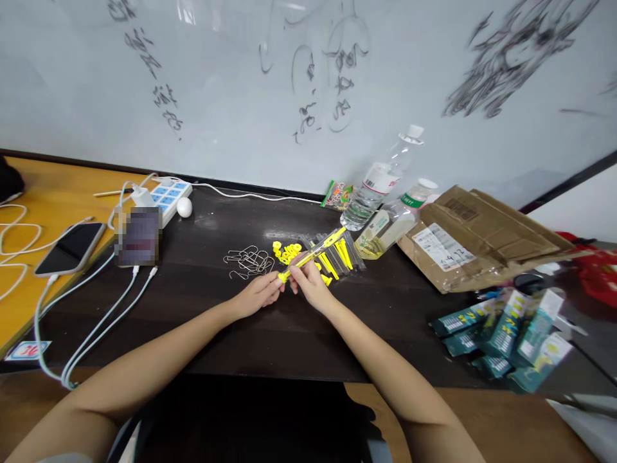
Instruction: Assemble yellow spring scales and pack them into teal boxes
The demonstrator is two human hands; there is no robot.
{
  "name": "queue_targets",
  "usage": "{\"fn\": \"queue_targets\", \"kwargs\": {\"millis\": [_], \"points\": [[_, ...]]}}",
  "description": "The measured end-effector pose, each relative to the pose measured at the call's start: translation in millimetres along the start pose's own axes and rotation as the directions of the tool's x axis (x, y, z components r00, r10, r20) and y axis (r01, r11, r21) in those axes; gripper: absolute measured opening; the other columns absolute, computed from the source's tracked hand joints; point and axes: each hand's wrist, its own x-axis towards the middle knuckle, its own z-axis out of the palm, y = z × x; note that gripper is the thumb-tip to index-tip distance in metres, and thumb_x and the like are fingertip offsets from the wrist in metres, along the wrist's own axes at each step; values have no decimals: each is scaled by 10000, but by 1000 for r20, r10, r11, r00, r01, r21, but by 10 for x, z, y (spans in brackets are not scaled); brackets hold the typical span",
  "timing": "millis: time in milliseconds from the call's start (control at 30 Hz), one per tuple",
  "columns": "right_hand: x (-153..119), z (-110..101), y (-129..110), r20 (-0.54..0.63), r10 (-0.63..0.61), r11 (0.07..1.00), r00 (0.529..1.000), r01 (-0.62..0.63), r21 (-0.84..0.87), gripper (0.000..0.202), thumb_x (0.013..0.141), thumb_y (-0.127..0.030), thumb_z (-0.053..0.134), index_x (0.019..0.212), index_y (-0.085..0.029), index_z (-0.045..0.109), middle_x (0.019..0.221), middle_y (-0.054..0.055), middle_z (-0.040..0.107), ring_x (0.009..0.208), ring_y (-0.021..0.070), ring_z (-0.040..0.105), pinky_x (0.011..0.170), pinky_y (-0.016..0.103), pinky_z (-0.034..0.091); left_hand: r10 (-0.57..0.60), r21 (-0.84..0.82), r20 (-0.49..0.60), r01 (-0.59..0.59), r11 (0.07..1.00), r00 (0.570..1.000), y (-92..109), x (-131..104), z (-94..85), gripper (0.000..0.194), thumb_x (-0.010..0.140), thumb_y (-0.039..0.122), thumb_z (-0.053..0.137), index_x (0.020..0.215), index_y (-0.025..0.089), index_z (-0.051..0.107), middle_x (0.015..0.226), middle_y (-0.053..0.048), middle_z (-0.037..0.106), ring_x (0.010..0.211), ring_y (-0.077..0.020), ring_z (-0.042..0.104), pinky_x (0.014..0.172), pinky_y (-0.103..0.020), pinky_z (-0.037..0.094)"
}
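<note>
A slim yellow-and-clear tube [318, 249] slants up to the right between my hands. My left hand [259, 292] is closed at its lower end, by a yellow end piece [283, 276]. Further up, my right hand [311, 284] has its fingers closed around the tube. Left of the tube lies a tangle of thin metal hooks [249, 262] on the dark table. Small yellow caps [288, 251] are piled just behind my hands. Clear tubes and yellow strips [343, 256] lie to the right, partly hidden by the held tube.
Two plastic bottles, one clear [369, 199] and one with yellowish liquid [393, 225], stand or lean at the back. A cardboard parcel [463, 238] and several green packets [506, 334] are on the right. A power strip [171, 199], cables and a phone [71, 249] are left.
</note>
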Motion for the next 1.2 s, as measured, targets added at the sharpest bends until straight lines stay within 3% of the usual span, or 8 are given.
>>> {"fn": "queue_targets", "kwargs": {"millis": [300,400,600,833,1200], "points": [[7,-8,54,40,7,1000,999,-8,23,337,849,-529,528,899,-225,390,592,-94,435,435,64,427,425,203,385,-8,-7,61,8,1000,998,-54,12,-15,375,922,527,387,812,172,438,500,82,350,418,-60,314,429,-197,287],[14,-5,68,30,1,1000,1000,-1,14,329,850,-521,531,883,-221,400,571,-98,426,427,60,410,425,198,373,0,78,66,-5,997,998,-75,18,-49,370,938,517,345,840,174,439,529,73,383,439,-69,355,457,-206,324],[26,-11,13,5,28,1000,1000,-28,3,326,809,-488,595,902,-213,446,656,-60,501,481,69,461,429,199,412,74,348,10,-73,935,997,10,-3,-104,317,946,462,362,808,186,432,617,45,452,543,-92,415,556,-233,357],[46,17,-6,-11,60,998,998,-60,5,370,752,-492,653,899,-202,477,658,-46,545,480,69,487,415,190,420,136,393,-69,-99,914,988,20,37,-87,386,968,447,283,708,192,410,579,34,486,569,-112,465,659,-265,387],[8,41,41,-42,1,996,999,-5,-92,293,737,-391,695,861,-212,498,740,-40,523,540,72,466,489,215,403,129,518,-177,-19,855,976,25,22,-108,371,946,429,330,661,199,388,595,32,461,564,-125,437,605,-259,335]]}}
